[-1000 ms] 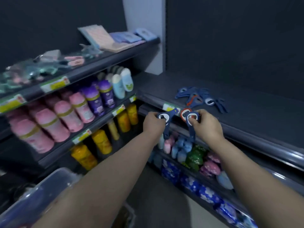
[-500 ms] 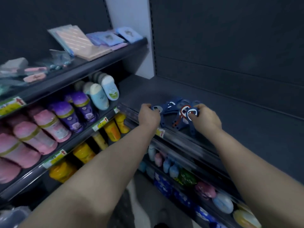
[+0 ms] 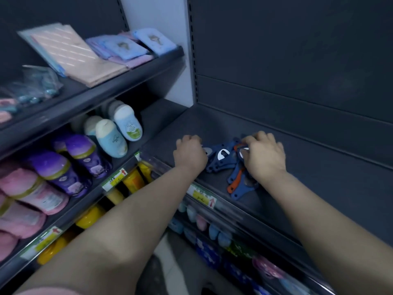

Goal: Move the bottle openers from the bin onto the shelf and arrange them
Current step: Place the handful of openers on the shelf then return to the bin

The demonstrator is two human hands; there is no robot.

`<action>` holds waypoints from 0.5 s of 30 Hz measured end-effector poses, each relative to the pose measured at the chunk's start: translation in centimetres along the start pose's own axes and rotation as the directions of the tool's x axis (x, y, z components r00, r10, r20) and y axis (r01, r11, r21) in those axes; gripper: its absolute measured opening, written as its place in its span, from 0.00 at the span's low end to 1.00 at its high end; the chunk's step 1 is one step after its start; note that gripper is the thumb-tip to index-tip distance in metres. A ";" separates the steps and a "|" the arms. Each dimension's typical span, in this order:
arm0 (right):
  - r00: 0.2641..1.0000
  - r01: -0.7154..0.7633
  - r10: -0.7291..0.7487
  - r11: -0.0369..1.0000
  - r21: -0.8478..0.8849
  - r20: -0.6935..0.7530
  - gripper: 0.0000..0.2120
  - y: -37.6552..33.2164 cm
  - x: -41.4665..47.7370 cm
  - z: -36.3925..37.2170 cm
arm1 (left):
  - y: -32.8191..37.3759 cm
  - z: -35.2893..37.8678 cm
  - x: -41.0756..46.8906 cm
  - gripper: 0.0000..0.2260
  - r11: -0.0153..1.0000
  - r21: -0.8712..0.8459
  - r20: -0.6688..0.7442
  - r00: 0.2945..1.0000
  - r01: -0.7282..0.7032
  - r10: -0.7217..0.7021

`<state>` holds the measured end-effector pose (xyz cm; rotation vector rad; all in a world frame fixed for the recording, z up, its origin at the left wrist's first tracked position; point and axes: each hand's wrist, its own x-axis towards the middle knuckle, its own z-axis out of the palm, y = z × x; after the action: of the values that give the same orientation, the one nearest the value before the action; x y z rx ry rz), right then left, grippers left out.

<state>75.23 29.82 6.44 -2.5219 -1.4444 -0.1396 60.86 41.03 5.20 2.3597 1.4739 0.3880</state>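
Head view: your left hand (image 3: 190, 155) and right hand (image 3: 264, 158) each grip bottle openers (image 3: 222, 159) heaped on the dark shelf (image 3: 319, 177) near its front lip, so a careless release could tangle them or slide one off.

Purple bottles (image 3: 85, 154) beside pink bottles (image 3: 32, 188), yellow bottles (image 3: 133, 180) below; blue pouches (image 3: 125, 47) beside pink packet (image 3: 76, 56) above
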 end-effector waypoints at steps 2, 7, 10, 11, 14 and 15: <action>0.997 0.071 -0.071 0.997 -0.006 -0.005 0.14 -0.5 -0.3 -0.5 | 0.2 -0.3 -0.8 0.16 1.000 -0.016 -0.053 0.999 -0.006 0.005; 0.950 0.308 -0.309 0.951 -0.017 -0.035 0.13 -2.6 -3.5 -1.0 | -0.6 -1.5 -6.0 0.15 0.999 -0.041 -0.175 0.984 -0.034 0.026; 0.891 0.453 -0.453 0.891 -0.001 -0.006 0.14 -4.6 -6.7 -1.0 | -2.2 -2.4 -11.5 0.14 0.997 -0.012 -0.236 0.969 0.077 -0.078; 0.867 0.499 -0.499 0.867 0.013 0.011 0.14 -5.5 -7.9 -0.9 | -3.1 -2.7 -13.6 0.13 0.991 0.006 -0.239 0.962 0.135 -0.129; 0.777 0.623 -0.627 0.779 0.071 0.058 0.13 -8.6 -12.0 -0.1 | -6.5 -3.5 -20.3 0.12 0.945 0.051 -0.187 0.932 0.324 -0.310; 0.740 0.663 -0.669 0.743 0.096 0.066 0.13 -9.8 -13.5 0.2 | -7.8 -3.9 -22.7 0.13 0.918 0.068 -0.166 0.911 0.392 -0.377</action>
<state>59.87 23.34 5.06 -1.8522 -2.2947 -0.0822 43.30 24.27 4.30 2.0746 2.0226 0.4017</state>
